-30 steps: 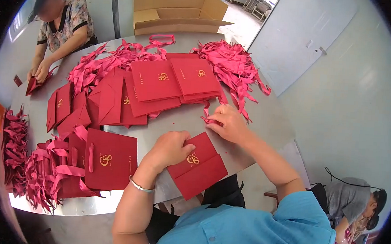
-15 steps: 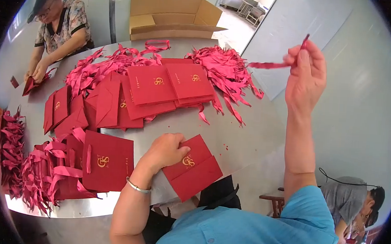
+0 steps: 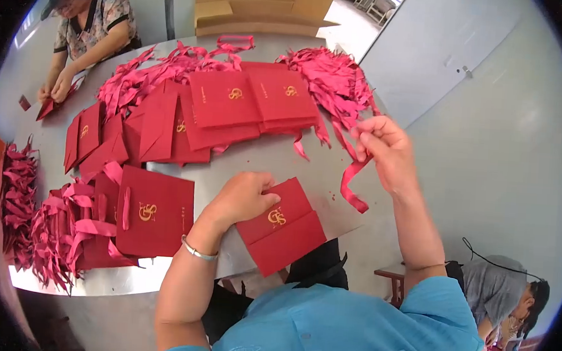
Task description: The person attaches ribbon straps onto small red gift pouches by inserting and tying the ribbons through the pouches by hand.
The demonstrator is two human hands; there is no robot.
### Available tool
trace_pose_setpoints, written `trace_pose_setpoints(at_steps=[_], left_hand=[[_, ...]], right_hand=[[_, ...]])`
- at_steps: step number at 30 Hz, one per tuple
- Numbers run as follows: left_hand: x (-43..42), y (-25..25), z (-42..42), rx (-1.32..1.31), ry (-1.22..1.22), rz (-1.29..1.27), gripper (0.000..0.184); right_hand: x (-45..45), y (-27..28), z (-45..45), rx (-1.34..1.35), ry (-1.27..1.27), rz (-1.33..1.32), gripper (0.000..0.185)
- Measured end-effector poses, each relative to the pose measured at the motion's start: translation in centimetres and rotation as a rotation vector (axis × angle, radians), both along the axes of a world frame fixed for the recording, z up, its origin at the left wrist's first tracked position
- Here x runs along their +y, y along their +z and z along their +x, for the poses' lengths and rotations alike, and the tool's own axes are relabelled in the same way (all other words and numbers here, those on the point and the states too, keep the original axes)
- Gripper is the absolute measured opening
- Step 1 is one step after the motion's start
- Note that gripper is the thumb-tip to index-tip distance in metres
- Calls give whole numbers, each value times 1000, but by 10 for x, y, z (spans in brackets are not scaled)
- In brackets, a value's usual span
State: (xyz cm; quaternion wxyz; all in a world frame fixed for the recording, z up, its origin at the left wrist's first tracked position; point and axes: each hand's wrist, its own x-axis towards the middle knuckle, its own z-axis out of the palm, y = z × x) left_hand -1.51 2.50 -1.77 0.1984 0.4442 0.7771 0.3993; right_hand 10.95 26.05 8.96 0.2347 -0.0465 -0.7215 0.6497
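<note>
In the head view my left hand (image 3: 244, 199) grips the upper left edge of a red paper gift bag (image 3: 290, 231) with a gold logo, lying flat near the table's front edge. My right hand (image 3: 385, 150) is raised to the right of it, thumb and fingertips pinched on a pink ribbon (image 3: 351, 183). The ribbon dangles down from the fingers in a curve. Just beyond that hand is a heap of pink ribbons (image 3: 332, 82). Part of the bag's left edge is hidden under my left hand.
Stacked red bags (image 3: 224, 108) lie across the middle of the table (image 3: 229, 175). Bags with ribbon handles (image 3: 156, 213) are at the left front. A cardboard box (image 3: 259, 10) stands behind. Another person (image 3: 100, 26) handles a red bag at far left; one more person (image 3: 499, 292) is at right.
My right hand has come down and leftward with the ribbon, which now hangs down instead of trailing left. My left hand still holds the bag; the whole view has shifted slightly.
</note>
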Motion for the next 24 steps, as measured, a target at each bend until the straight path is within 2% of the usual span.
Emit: trace_pose_setpoints(at_steps=[2, 3, 5, 6, 8, 15, 20, 24], left_hand=[[1, -1, -2, -226, -54, 75, 12], [0, 0, -1, -232, -49, 63, 12], [-1, 8, 1, -469, -107, 102, 7], [-2, 10, 1, -475, -106, 94, 7], [-2, 13, 1, -659, -180, 92, 6], [-4, 17, 3, -644, -290, 45, 6], [-3, 20, 9, -999, -368, 220, 12], [0, 20, 17, -963, -335, 187, 13]], right_hand=[[-4, -22, 7, -220, 53, 104, 10], [-7, -37, 8, -226, 58, 92, 10], [-19, -62, 9, -259, 118, 70, 10], [-25, -67, 8, -263, 121, 31, 10], [-38, -75, 3, -242, 151, 13, 9], [-40, -98, 11, -255, 394, -117, 14], [-35, -95, 26, -210, 418, -195, 14], [-38, -98, 33, -159, 394, -160, 15]])
